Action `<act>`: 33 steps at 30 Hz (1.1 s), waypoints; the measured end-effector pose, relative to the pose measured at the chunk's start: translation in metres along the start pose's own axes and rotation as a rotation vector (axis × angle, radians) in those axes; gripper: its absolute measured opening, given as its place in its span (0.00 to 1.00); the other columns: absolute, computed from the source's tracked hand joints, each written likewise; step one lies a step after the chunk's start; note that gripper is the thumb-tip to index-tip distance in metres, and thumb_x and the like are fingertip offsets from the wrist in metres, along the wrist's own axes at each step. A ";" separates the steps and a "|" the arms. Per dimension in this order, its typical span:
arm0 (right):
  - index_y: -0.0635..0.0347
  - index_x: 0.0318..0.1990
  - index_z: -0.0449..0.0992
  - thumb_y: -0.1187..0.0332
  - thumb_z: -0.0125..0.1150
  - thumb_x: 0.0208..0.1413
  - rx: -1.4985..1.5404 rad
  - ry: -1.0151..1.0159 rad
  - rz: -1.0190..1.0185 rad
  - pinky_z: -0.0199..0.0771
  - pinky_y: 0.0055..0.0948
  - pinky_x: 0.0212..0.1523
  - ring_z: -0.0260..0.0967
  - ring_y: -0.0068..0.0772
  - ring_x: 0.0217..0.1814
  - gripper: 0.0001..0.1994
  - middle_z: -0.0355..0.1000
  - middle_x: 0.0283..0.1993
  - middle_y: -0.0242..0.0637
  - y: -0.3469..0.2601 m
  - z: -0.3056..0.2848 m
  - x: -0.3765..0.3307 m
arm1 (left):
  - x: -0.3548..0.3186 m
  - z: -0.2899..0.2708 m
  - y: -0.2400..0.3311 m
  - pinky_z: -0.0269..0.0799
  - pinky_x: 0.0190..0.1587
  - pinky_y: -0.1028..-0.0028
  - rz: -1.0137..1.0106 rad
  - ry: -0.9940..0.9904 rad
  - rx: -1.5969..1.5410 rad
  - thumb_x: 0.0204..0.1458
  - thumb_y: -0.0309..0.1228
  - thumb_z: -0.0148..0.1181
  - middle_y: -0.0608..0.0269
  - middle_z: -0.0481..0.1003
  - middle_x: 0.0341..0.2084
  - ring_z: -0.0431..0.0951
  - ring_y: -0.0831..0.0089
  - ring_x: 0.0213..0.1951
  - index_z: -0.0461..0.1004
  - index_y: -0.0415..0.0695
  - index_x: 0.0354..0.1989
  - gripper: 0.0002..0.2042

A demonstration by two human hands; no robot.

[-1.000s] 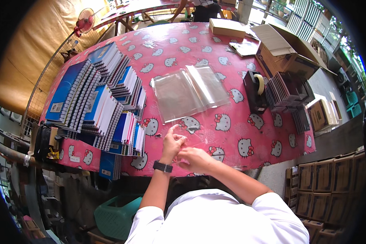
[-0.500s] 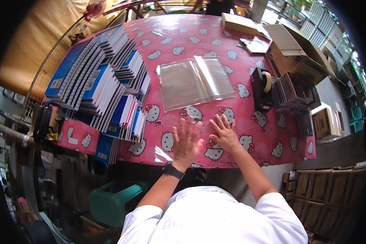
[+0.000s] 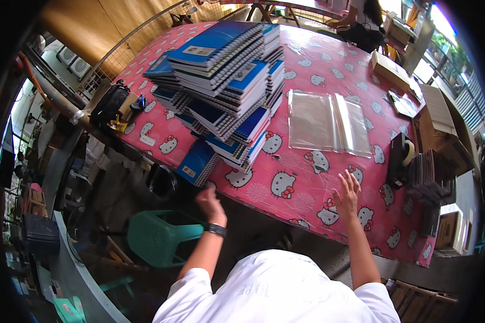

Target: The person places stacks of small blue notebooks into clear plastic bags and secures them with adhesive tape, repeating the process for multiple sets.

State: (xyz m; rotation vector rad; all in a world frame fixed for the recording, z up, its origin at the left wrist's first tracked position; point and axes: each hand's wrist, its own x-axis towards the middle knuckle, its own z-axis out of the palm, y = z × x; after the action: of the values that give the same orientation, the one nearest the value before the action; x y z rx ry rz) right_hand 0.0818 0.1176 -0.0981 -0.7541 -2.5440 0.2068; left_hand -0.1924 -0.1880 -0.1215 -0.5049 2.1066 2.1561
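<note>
My left hand (image 3: 210, 207) is off the table's front edge, just below the lowest blue notebook (image 3: 197, 160), which juts over that edge. Motion smears its fingers, and whether it touches the notebook I cannot tell. Over the pink table cover my right hand (image 3: 347, 195) is open, fingers spread, holding nothing. Tall, uneven stacks of spiral-bound notebooks (image 3: 221, 51) with blue covers rise on the left half of the table. Clear plastic sleeves (image 3: 313, 123) lie flat to their right, beyond my right hand.
At the right stand a black tape dispenser (image 3: 397, 161), a stack of dark thin cases (image 3: 431, 175) and an open cardboard box (image 3: 442, 121). A black bag (image 3: 112, 105) sits at the left edge. A green stool (image 3: 159, 237) is below. Another person (image 3: 364, 24) sits far back.
The view has swung left. My left hand has left the tabletop and moved left toward the notebooks. My right hand stays over the table, now farther from the left one.
</note>
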 end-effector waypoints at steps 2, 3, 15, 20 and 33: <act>0.54 0.56 0.67 0.58 0.57 0.54 0.176 0.112 0.041 0.48 0.45 0.64 0.51 0.45 0.66 0.23 0.58 0.64 0.41 -0.024 -0.006 0.003 | 0.022 -0.009 0.037 0.62 0.35 0.69 -0.225 0.068 -0.201 0.46 0.47 0.60 0.71 0.70 0.31 0.66 0.77 0.35 0.71 0.48 0.40 0.18; 0.55 0.51 0.70 0.64 0.59 0.51 0.246 0.201 0.011 0.53 0.41 0.61 0.57 0.44 0.60 0.19 0.64 0.58 0.40 -0.049 -0.005 0.013 | 0.040 -0.015 0.042 0.62 0.35 0.71 -0.248 -0.068 -0.264 0.46 0.46 0.61 0.71 0.70 0.32 0.67 0.77 0.35 0.71 0.49 0.40 0.18; 0.55 0.65 0.51 0.58 0.71 0.44 1.380 -0.758 0.234 0.57 0.42 0.61 0.55 0.44 0.64 0.43 0.58 0.62 0.47 -0.259 0.033 0.007 | 0.022 -0.116 0.004 0.64 0.57 0.56 -0.464 -0.702 -0.772 0.51 0.33 0.60 0.59 0.71 0.52 0.70 0.63 0.54 0.67 0.43 0.53 0.21; 0.58 0.64 0.50 0.66 0.75 0.37 1.722 -0.397 0.449 0.52 0.37 0.64 0.52 0.33 0.64 0.47 0.57 0.62 0.38 -0.267 0.007 0.013 | -0.030 -0.074 0.001 0.57 0.62 0.61 -0.185 -1.114 -0.511 0.45 0.25 0.66 0.61 0.69 0.52 0.66 0.66 0.56 0.64 0.43 0.56 0.28; 0.58 0.58 0.60 0.77 0.75 0.32 1.200 -0.114 0.312 0.62 0.27 0.58 0.61 0.24 0.57 0.41 0.65 0.54 0.32 -0.051 -0.060 -0.006 | -0.123 0.158 0.025 0.60 0.58 0.73 0.607 -1.695 0.224 0.32 0.18 0.70 0.62 0.68 0.49 0.66 0.73 0.55 0.52 0.43 0.63 0.45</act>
State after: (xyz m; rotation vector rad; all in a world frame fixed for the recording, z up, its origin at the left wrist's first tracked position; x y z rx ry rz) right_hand 0.0912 0.0721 -0.0339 -0.5915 -1.8283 1.6896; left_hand -0.1114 -0.0135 -0.0621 1.5507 1.2999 1.2868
